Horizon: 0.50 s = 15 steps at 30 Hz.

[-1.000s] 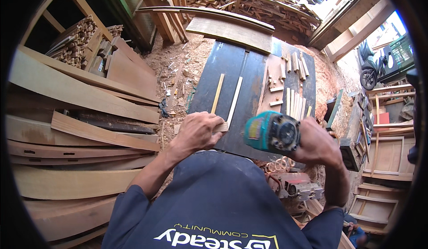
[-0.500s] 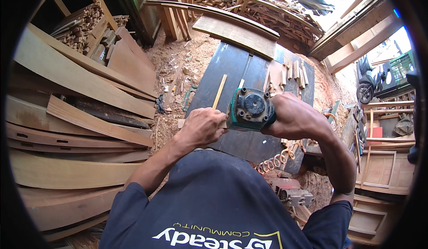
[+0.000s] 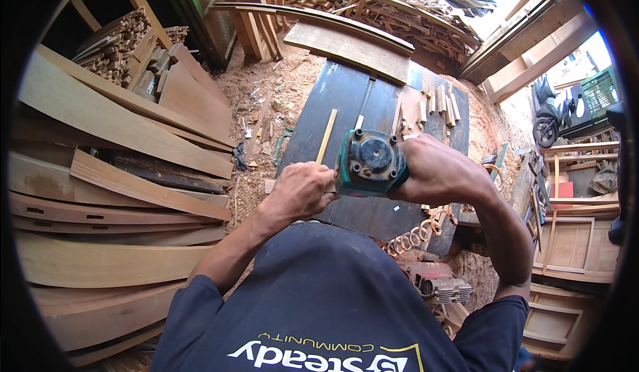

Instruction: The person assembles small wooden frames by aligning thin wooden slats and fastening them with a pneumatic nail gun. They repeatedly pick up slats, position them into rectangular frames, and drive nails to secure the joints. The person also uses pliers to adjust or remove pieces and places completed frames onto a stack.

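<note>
My right hand [image 3: 426, 166] is closed round the handle of a green pneumatic nail gun [image 3: 373, 156] with a black round cap, seen from above. Its nose and the spot below it are hidden. Just left of the tool, my left hand [image 3: 301, 189] pinches a small pale piece of wood [image 3: 269, 186], whose ends show on either side of the fingers. A thin light wood strip [image 3: 327, 136] reaches away from my left fingertips over the dark worktable [image 3: 319, 102]. Whether it touches the held piece I cannot tell.
Several short wood sticks [image 3: 442, 104] lie at the table's right, and a wide board [image 3: 349, 52] crosses its far end. An orange coiled hose [image 3: 416, 237] hangs near a red machine [image 3: 432, 279]. Long planks [image 3: 113, 255] are stacked at left. Sawdust covers the floor.
The view has shifted slightly, and the nail gun appears a touch further left. Both hands keep their holds in nearly the same place.
</note>
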Motion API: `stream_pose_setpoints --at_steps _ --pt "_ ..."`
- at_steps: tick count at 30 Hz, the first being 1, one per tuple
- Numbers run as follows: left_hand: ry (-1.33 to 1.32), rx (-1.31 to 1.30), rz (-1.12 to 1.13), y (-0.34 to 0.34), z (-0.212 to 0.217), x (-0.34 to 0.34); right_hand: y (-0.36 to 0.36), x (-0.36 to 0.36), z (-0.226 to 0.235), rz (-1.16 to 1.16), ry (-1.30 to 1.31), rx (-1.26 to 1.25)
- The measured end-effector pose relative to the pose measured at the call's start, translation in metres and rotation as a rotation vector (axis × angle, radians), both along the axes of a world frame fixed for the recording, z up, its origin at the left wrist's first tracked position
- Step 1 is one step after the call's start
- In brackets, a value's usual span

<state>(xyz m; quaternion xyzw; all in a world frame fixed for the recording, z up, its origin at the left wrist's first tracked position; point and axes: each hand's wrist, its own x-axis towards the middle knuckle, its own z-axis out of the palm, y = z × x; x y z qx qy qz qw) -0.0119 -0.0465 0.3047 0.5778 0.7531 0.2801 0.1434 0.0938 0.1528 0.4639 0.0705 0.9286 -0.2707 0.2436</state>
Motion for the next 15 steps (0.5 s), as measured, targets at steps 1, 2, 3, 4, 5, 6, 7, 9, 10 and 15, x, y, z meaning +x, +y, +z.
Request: stream_pose_setpoints --at_steps 1,2,3,4,5,6,7,9,10,15 --pt "0.001 -0.011 0.006 -0.001 0.000 -0.001 0.000 0.000 0.002 -0.008 0.014 0.005" --pt "0.001 -0.020 0.013 -0.002 0.001 -0.001 0.000 0.002 0.005 -0.014 0.028 0.011" --pt "0.021 -0.022 0.017 -0.002 0.001 -0.001 0.000 0.002 0.007 -0.019 0.051 0.011" --pt "0.006 -0.029 0.017 -0.003 0.002 -0.002 0.000 0.003 0.009 -0.020 0.057 0.008" --pt "0.008 -0.028 0.011 -0.004 0.002 -0.003 0.000 0.003 0.012 -0.023 0.070 -0.002" --pt "0.008 -0.028 0.005 -0.004 0.002 -0.003 0.000 0.004 0.013 -0.025 0.081 -0.012" --pt "0.007 -0.036 0.005 -0.004 0.003 -0.002 0.000 0.005 0.015 -0.044 0.062 0.005" --pt "0.011 -0.054 0.003 -0.003 0.003 -0.001 0.002 0.005 0.018 -0.081 0.031 0.034" --pt "0.013 -0.060 0.008 -0.003 0.003 -0.001 0.002 0.005 0.018 -0.084 0.018 0.030" --pt "0.004 -0.077 -0.007 -0.002 0.006 -0.001 -0.001 0.005 0.009 -0.081 -0.017 -0.013"
